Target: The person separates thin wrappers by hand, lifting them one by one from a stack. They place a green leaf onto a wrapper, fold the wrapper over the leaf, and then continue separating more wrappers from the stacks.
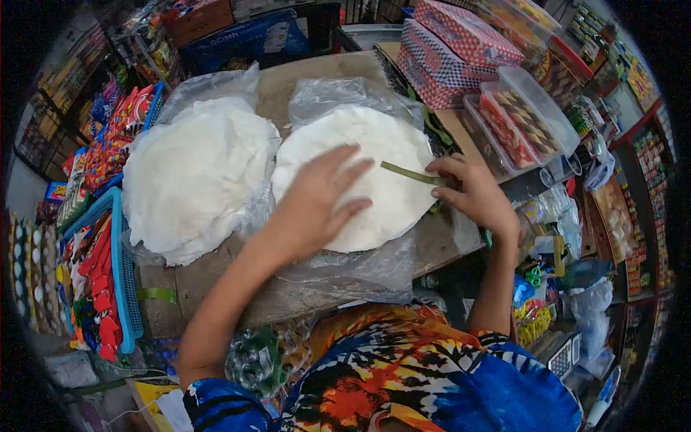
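Note:
A stack of round white sheets lies on clear plastic in the middle of the board. Over its left part is my left hand, fingers spread and slightly blurred, holding nothing. At the stack's right edge my right hand pinches one end of a narrow green strip between thumb and finger. The strip's other end reaches over the white surface. To the left, a second pile of white sheets with ragged edges rests on its own plastic.
A blue basket of red packets stands left of the board. Checkered boxes and clear tubs of rolled snacks sit at the back right. More green strips lie beyond the stack, and one near the basket.

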Motion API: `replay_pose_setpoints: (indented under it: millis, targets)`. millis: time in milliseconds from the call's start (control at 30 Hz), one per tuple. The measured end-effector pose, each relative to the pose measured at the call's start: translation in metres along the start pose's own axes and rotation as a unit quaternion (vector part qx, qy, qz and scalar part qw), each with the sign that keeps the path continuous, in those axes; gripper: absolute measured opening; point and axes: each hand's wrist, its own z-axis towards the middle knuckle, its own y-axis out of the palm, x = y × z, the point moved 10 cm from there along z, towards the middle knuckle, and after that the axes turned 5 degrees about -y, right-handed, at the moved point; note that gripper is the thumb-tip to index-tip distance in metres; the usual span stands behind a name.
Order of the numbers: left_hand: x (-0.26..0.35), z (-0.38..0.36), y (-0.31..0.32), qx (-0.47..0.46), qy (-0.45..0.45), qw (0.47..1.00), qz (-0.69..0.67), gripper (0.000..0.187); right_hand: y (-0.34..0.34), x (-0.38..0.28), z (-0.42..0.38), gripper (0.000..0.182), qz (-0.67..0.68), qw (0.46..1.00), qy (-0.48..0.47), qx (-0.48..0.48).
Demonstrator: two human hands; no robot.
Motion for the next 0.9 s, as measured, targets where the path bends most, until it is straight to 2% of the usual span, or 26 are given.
replay_pose_setpoints:
  millis: [67,167,200,467,533,567,633,733,767,833,900]
  targets:
    - [0.011,-0.008,0.038,-0.112,0.044,0.993,0.014,0.050,0.002,0.006,-0.008,0.023,0.013,0.999,0.038,0.012]
    - [0.014,-0.015,0.053,-0.147,0.050,0.985,0.074,0.050,0.005,0.010,-0.005,0.018,0.006,0.998,0.045,0.031]
    - [0.015,-0.015,0.054,-0.151,0.055,0.984,0.074,0.050,0.002,0.004,-0.001,0.015,-0.006,0.999,0.003,0.040]
    - [0.014,-0.015,0.056,-0.154,0.050,0.983,0.085,0.050,-0.011,-0.002,0.039,0.015,-0.057,0.998,-0.027,-0.015]
    - [0.014,-0.015,0.056,-0.153,0.051,0.983,0.083,0.050,-0.025,-0.020,0.057,0.014,-0.131,0.982,-0.134,0.036]
    - [0.015,-0.015,0.055,-0.153,0.051,0.984,0.081,0.049,-0.027,-0.014,0.068,0.014,-0.129,0.982,-0.136,0.037]
    - [0.014,-0.016,0.056,-0.151,0.051,0.984,0.082,0.049,-0.046,-0.014,0.087,0.015,-0.164,0.965,-0.159,0.129]
    - [0.013,-0.017,0.055,-0.148,0.056,0.984,0.085,0.049,-0.104,-0.018,0.088,0.015,-0.146,0.925,-0.142,0.321]
    - [0.014,-0.016,0.055,-0.147,0.060,0.983,0.087,0.048,-0.110,-0.020,0.087,0.015,-0.147,0.924,-0.144,0.321]
    - [0.014,-0.016,0.055,-0.146,0.059,0.984,0.088,0.048,-0.137,-0.027,0.060,0.016,-0.146,0.880,-0.127,0.434]
    - [0.015,-0.016,0.056,-0.148,0.061,0.983,0.087,0.048,-0.131,-0.012,0.046,0.019,-0.160,0.885,-0.088,0.429]
